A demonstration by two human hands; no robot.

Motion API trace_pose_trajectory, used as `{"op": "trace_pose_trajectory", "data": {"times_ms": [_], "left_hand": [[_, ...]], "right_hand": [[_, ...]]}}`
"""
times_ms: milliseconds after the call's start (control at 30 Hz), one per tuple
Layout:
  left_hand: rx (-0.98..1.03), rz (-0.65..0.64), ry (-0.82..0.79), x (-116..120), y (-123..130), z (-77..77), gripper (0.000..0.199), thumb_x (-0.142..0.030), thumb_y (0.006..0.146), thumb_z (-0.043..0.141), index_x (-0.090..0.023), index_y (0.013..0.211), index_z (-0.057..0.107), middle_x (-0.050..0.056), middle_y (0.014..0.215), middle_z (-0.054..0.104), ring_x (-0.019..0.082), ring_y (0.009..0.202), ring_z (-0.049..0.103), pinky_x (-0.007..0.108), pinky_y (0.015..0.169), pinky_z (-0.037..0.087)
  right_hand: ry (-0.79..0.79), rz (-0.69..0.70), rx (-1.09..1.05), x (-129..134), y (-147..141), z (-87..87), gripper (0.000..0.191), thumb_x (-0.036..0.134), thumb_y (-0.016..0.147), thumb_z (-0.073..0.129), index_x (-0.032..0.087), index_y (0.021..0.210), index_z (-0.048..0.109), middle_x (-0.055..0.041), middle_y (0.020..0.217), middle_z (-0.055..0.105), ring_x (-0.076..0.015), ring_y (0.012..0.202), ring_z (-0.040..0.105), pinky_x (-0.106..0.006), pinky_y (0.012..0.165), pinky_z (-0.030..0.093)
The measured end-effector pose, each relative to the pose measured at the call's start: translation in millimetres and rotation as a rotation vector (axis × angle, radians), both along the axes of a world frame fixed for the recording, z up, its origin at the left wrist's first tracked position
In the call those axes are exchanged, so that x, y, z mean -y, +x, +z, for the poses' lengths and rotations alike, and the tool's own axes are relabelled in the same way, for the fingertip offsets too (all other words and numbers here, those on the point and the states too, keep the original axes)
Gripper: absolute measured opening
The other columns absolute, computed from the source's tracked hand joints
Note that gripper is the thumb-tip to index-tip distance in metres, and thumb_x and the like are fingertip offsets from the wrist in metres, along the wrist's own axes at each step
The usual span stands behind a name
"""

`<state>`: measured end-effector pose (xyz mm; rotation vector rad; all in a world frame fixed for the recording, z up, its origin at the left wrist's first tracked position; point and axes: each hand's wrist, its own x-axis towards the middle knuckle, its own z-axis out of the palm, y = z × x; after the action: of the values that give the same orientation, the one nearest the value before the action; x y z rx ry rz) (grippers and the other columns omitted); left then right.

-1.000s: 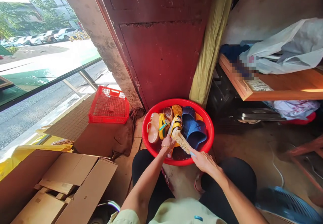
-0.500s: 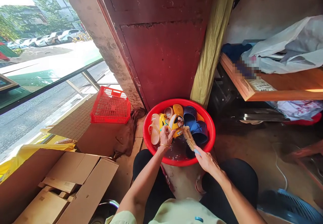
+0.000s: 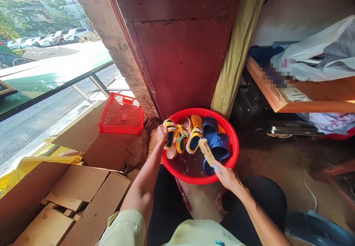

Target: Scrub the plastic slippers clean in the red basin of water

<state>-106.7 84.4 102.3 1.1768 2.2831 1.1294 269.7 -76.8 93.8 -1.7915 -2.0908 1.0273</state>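
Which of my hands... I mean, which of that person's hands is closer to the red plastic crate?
Left. The left hand, gripping a yellow slipper, is close to the crate; the right hand, holding a scrub brush, is farther away, across the red basin.

Slippers (image 3: 194, 139) lie in a basin (image 3: 234, 153), between a crate (image 3: 121, 115) and a wooden shelf (image 3: 318, 106).

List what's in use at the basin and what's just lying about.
In use:
- left hand gripping a yellow slipper
- right hand holding a bristle scrubbing brush
- red plastic basin with water and blue slippers in it

Lying about:
- red plastic crate
- cardboard box
- brown rag
- white plastic bag
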Motion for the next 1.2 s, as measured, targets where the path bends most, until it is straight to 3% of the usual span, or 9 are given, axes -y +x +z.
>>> {"op": "trace_pose_trajectory", "data": {"times_ms": [100,233,333,467,567,733,867,1033,1200], "left_hand": [[-0.041,0.012,0.02,5,9,-18.0,0.038,-0.03,0.097,0.038,-0.018,0.13,0.053,0.016,0.133,0.061,0.027,0.125,0.055,0.038,0.102,0.042],[-0.209,-0.136,0.002,14,11,-31.4,0.044,-0.028,0.097,0.036,-0.017,0.137,0.05,0.014,0.143,0.055,0.025,0.135,0.047,0.039,0.111,0.037],[-0.327,-0.197,-0.181,19,-1,-27.5,0.041,-0.034,0.096,0.042,-0.022,0.133,0.056,0.012,0.145,0.054,0.032,0.136,0.044,0.049,0.11,0.035],[-0.394,-0.214,-0.262,25,-3,-14.6,0.037,-0.033,0.095,0.045,-0.019,0.125,0.062,0.018,0.135,0.06,0.035,0.127,0.052,0.051,0.106,0.037],[-0.38,-0.227,-0.038,34,30,-14.0,0.043,-0.026,0.094,0.044,-0.019,0.135,0.055,0.017,0.142,0.054,0.033,0.134,0.046,0.048,0.113,0.031],[-0.093,-0.673,0.1,46,117,-35.5,0.054,-0.036,0.083,0.068,-0.024,0.135,0.054,0.014,0.139,0.056,0.034,0.134,0.046,0.042,0.116,0.028],[-0.081,-0.562,-0.151,39,150,-52.4,0.06,-0.032,0.08,0.071,-0.017,0.134,0.049,0.021,0.141,0.053,0.035,0.131,0.05,0.043,0.109,0.035],[-0.084,-0.466,-0.336,39,148,-72.1,0.046,-0.027,0.077,0.075,-0.014,0.116,0.055,0.023,0.123,0.062,0.036,0.118,0.06,0.042,0.097,0.042],[0.181,-0.434,-0.296,50,141,-88.9,0.03,-0.03,0.068,0.08,-0.019,0.08,0.055,0.012,0.083,0.065,0.034,0.09,0.065,0.041,0.081,0.045]], "right_hand": [[0.012,-0.016,-0.016,1,1,0.7,0.059,0.033,0.094,0.039,0.022,0.152,0.043,-0.0078,0.108,0.076,-0.0211,0.087,0.072,-0.029,0.08,0.052],[0.015,-0.024,-0.056,-3,2,-0.5,0.058,0.033,0.094,0.041,0.02,0.15,0.046,-0.0089,0.112,0.076,-0.0215,0.091,0.072,-0.03,0.083,0.051],[0.028,-0.065,-0.054,-7,2,-3.2,0.055,0.034,0.094,0.041,0.021,0.147,0.049,-0.0093,0.116,0.074,-0.0212,0.093,0.071,-0.029,0.08,0.051],[-0.031,-0.125,-0.087,-4,1,-5.3,0.057,0.038,0.096,0.038,0.02,0.149,0.047,-0.0052,0.091,0.075,-0.0184,0.072,0.069,-0.027,0.066,0.052],[-0.043,-0.186,-0.181,4,3,-6.3,0.062,0.044,0.096,0.036,0.017,0.15,0.044,-0.0033,0.08,0.071,-0.0163,0.059,0.064,-0.026,0.058,0.05],[-0.031,-0.298,-0.244,11,6,-7.6,0.067,0.048,0.097,0.032,0.013,0.153,0.039,-0.0041,0.08,0.069,-0.0152,0.056,0.061,-0.026,0.055,0.049],[-0.092,-0.27,-0.204,5,6,-5.5,0.064,0.048,0.096,0.037,0.018,0.152,0.042,-0.0016,0.073,0.067,-0.0139,0.055,0.06,-0.023,0.053,0.048],[-0.133,-0.312,-0.227,-4,1,-8.7,0.062,0.048,0.097,0.035,0.022,0.153,0.039,0.0015,0.069,0.066,-0.0149,0.053,0.062,-0.023,0.047,0.046],[0.043,-0.245,-0.121,-13,-7,-17.6,0.054,0.033,0.096,0.041,0.02,0.147,0.05,-0.0086,0.119,0.072,-0.0204,0.103,0.069,-0.027,0.088,0.053]]}}
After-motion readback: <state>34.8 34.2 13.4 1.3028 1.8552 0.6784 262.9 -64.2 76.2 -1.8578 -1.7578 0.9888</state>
